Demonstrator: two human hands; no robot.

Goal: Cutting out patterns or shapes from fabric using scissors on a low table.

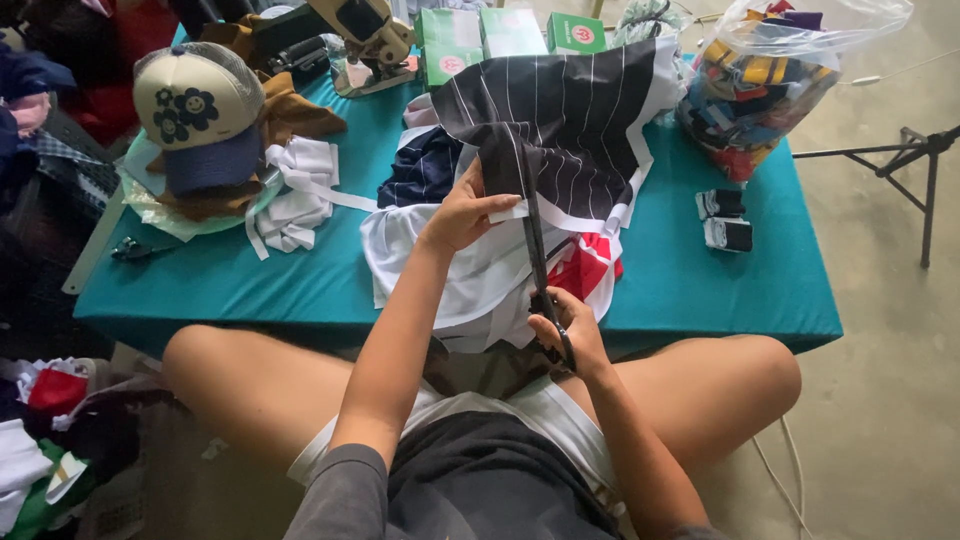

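A black fabric piece with thin white stripes (pixel 570 120) lies draped over a pile of white, navy and red cloth on the teal table (pixel 690 290). My left hand (pixel 462 212) pinches the near edge of the striped fabric and lifts it. My right hand (pixel 566 325) grips the handles of long black scissors (pixel 535 250), near the table's front edge. The blades point away from me and run up along the fabric's edge, next to my left fingers.
A cream and blue cap (pixel 198 112) sits on brown cloth at the left, with white fabric strips (pixel 295 190) beside it. A clear bag of coloured pieces (pixel 755 85) stands at the right, green boxes (pixel 470 40) and a cutting machine (pixel 365 40) at the back. Two small black-and-white items (pixel 725 220) lie nearby.
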